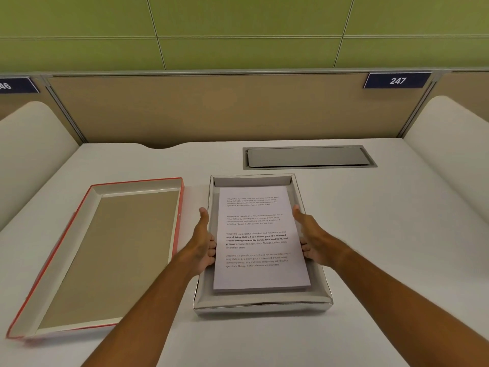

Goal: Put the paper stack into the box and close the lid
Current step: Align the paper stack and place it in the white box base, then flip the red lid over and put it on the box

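Observation:
A white paper stack [258, 242] with printed text lies inside the open silver-grey box [262, 305] at the middle of the desk. My left hand [202, 245] holds the stack's left edge, fingers tucked under it, thumb pointing forward. On the opposite side, my right hand [311, 241] grips the right edge the same way. The lid [111, 255], red outside and tan inside, rests upside down on the desk to the left of the box, apart from it.
A white desk [383, 247] carries everything. A grey cable hatch [308, 157] is set into the desk behind the box. Tan partition panels with a "247" sign [397, 80] close off the back, and rounded white dividers stand at both sides.

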`<action>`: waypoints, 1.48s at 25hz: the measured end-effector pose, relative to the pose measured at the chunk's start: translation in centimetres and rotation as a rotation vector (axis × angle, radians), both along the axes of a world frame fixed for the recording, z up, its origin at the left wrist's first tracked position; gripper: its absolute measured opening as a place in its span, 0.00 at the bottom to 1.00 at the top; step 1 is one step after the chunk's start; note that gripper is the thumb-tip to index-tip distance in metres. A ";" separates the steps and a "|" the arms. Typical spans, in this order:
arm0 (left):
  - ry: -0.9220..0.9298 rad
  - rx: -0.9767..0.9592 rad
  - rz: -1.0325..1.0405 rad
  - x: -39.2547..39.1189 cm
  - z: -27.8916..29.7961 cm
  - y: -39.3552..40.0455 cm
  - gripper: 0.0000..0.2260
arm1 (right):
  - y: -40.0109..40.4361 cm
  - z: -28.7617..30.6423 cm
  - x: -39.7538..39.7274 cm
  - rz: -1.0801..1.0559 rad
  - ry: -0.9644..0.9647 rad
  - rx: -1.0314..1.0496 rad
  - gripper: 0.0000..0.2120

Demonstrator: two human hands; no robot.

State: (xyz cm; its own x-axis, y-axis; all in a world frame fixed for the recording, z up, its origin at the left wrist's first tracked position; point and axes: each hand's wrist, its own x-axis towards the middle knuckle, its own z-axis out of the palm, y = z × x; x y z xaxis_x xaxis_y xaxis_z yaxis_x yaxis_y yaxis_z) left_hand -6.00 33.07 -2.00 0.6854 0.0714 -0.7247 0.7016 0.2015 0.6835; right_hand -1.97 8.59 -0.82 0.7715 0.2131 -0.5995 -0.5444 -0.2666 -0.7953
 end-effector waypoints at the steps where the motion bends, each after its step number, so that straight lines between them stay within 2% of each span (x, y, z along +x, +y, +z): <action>1: -0.019 0.007 -0.020 -0.2 0.3 -0.1 0.48 | 0.0 0.3 -0.2 -0.017 -0.020 -0.007 0.19; 4: -0.130 0.089 -0.080 -0.9 0.6 -0.8 0.36 | 0.4 0.7 -0.9 -0.004 -0.111 -0.068 0.24; 6: -0.201 0.326 -0.157 -1.5 0.5 -1.3 0.33 | 1.0 0.3 -1.7 0.020 -0.237 -0.276 0.34; 9: -0.425 0.728 -0.212 -3.2 0.8 -2.4 0.31 | 2.1 0.0 -3.7 0.099 -0.571 -0.466 0.37; 11: -0.539 0.965 -0.315 -4.1 0.6 -2.6 0.34 | 2.7 -0.4 -4.4 0.224 -0.689 -0.621 0.41; 14: -0.474 1.296 -0.479 -5.1 -0.4 -1.9 0.43 | 3.6 -1.2 -4.8 0.286 -0.838 -0.805 0.46; 17: -0.479 1.493 -0.476 -6.2 -0.1 -1.4 0.46 | 4.2 -0.7 -5.7 0.337 -0.956 -0.865 0.48; 21: -0.484 1.593 -0.445 -7.7 1.1 -0.7 0.47 | 4.7 -0.2 -6.7 0.408 -1.039 -0.944 0.56; 27: -0.440 1.643 -0.456 -10.3 1.5 0.6 0.46 | 7.0 0.2 -8.5 0.465 -1.088 -0.944 0.57; 37: -0.441 1.563 -0.569 -10.8 -0.6 5.2 0.43 | 11.3 -1.6 -9.5 0.481 -1.018 -1.004 0.58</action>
State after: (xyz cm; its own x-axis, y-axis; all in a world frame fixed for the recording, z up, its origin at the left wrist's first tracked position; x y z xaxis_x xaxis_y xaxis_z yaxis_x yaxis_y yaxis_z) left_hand -16.83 38.28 -2.56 0.9855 0.1678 0.0253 0.1636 -0.9792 0.1200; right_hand -11.46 19.94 -2.44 0.9134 0.3977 0.0869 0.4067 -0.9007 -0.1529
